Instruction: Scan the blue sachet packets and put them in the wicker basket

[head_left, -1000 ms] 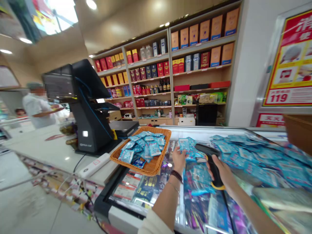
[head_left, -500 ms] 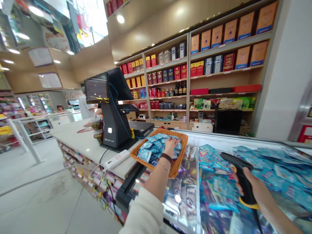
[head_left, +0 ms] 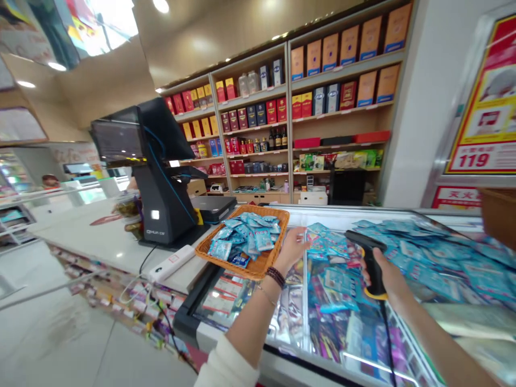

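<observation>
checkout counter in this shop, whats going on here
A person stands at a shop counter, their right hand holding a black handheld barcode scanner above a glass-topped display case strewn with blue sachets. Their left hand is open and appears empty, beside a wicker basket that holds more of the sachets. A black point-of-sale terminal stands behind the basket.
</observation>
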### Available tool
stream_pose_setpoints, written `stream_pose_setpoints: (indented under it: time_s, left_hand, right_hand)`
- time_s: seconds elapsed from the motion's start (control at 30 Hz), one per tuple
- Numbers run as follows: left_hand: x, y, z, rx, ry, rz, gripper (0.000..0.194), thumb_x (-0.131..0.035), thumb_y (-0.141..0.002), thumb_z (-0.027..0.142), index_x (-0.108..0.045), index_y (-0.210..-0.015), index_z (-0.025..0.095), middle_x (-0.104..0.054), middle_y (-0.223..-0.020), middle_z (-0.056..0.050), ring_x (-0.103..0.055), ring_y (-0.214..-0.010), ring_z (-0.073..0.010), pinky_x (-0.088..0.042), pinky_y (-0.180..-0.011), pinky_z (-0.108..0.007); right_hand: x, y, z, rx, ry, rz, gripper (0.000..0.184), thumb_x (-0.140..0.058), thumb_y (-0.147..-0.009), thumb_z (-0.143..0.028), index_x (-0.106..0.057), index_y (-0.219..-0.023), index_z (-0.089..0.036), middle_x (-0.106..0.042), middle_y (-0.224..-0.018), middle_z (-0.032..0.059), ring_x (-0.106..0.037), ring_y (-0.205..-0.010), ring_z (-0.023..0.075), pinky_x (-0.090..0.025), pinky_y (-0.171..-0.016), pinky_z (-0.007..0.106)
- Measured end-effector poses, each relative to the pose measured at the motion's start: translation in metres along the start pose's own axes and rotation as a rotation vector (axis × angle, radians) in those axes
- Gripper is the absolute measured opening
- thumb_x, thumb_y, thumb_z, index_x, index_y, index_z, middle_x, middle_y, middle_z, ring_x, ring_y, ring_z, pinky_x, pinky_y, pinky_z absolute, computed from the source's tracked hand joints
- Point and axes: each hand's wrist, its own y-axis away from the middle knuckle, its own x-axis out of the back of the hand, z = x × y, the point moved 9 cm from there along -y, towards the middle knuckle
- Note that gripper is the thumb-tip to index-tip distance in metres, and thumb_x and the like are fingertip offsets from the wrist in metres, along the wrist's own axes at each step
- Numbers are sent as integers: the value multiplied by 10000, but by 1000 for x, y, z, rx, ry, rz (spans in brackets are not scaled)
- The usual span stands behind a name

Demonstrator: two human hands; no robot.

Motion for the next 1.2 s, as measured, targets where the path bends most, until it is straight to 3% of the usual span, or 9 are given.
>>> stream_pose_setpoints:
  time_s: [0.07,0.13,0.23,0.4,0.5,0.6,0.8,1.0,1.2]
  left_hand:
    - [-46,18,-5,-76,-144,-236,567,-994,-621,214,-782,-1147,201,-748,-1347,-168,-682,-1310,-372,-493,-1208,-527]
    - [-81,36,-12,-121,-273,-389,639,-1041,-539,250,-803,-1132,231,-766,-1313,-151,-658,-1352,-411,-459,-1240,-554]
    - [-106,46,-23,-92,-442,-393,600,-1049,-560,307,-820,-1108,230,-782,-1233,-150,-709,-1266,-418,-521,-1171,-528]
    - [-96,32,-41,103,-541,-124,391,-918,-800,347,-775,-1109,154,-783,-1188,-182,-741,-1202,-358,-551,-1070,-429]
    - [-82,21,-60,195,-243,-6,268,-800,-914,439,-732,-948,182,-757,-863,-100,-773,-987,-314,-595,-952,-419]
    - [-74,11,-79,246,178,43,392,-775,-914,550,-626,-772,217,-627,-681,-21,-727,-790,-244,-634,-922,-429]
    - [-70,5,-94,270,562,36,392,-838,-879,577,-641,-846,240,-711,-804,-63,-774,-949,-272,-598,-1119,-528]
    - [-70,7,-91,254,602,16,333,-829,-909,509,-650,-879,230,-752,-938,-96,-782,-1097,-291,-559,-1185,-516]
    - [-67,6,-90,300,589,93,274,-808,-924,454,-664,-919,221,-786,-969,-104,-782,-1131,-297,-575,-1167,-517]
  right_hand:
    - [8,-3,2,20,8,38,662,-771,-692,-887,-609,-675,-245,-553,-470,14,-472,-363,156,-420,-357,297]
    - [14,-6,1,54,6,74,667,-736,-729,-892,-620,-689,-237,-557,-470,7,-472,-359,143,-421,-357,280]
    - [14,-7,0,58,23,75,680,-708,-749,-899,-614,-670,-230,-564,-460,14,-479,-349,140,-417,-351,274]
    - [6,-7,2,4,48,9,703,-685,-756,-914,-630,-624,-226,-555,-437,20,-492,-345,145,-446,-370,287]
    - [6,-9,7,13,66,18,688,-654,-809,-891,-630,-615,-231,-547,-432,17,-478,-343,142,-433,-370,286]
    - [4,-10,10,36,62,17,655,-643,-844,-859,-622,-634,-239,-565,-457,18,-486,-360,145,-420,-373,286]
    - [-14,0,8,29,85,-93,602,-728,-776,-837,-609,-744,-247,-612,-542,0,-514,-376,147,-394,-350,282]
    - [-33,11,2,76,175,-201,700,-713,-726,-918,-590,-715,-230,-557,-469,-27,-457,-328,106,-377,-330,248]
    - [-35,13,-1,84,132,-187,747,-771,-633,-933,-604,-831,-232,-596,-550,-47,-474,-348,108,-372,-311,247]
